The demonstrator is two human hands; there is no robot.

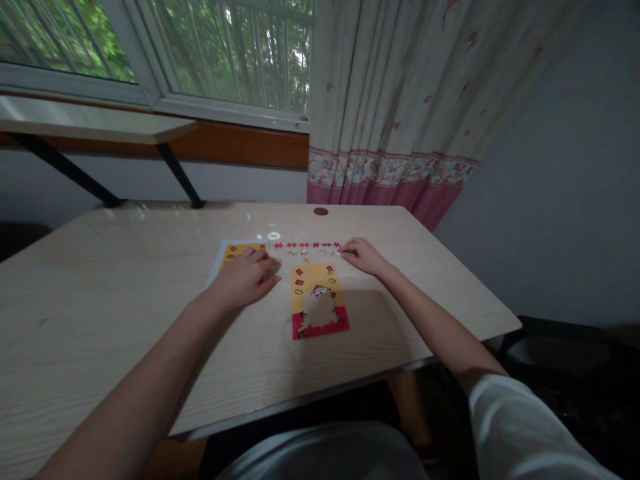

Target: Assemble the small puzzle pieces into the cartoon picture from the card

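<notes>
A partly assembled jigsaw puzzle [320, 273] lies in front of me, yellow above and red below, with a gap in its middle. Beyond it is a row of red puzzle pieces [303, 245], and pale loose pieces [299, 253] are scattered just nearer. My right hand [364, 256] pinches a whitish puzzle piece [339, 253] at the right end of these rows. Over the edge of a yellow picture sheet [227, 257] rests my left hand [247, 275], thumb apart from the fingers, near the loose pieces. Nothing shows in its grasp.
The wooden table [125, 313] carries a raised shelf [95, 123] on black legs at the back left. A round brown cable cover [321, 211] is set near the far edge. Behind are a window and a curtain [385, 133]; a dark chair [565, 340] stands at right.
</notes>
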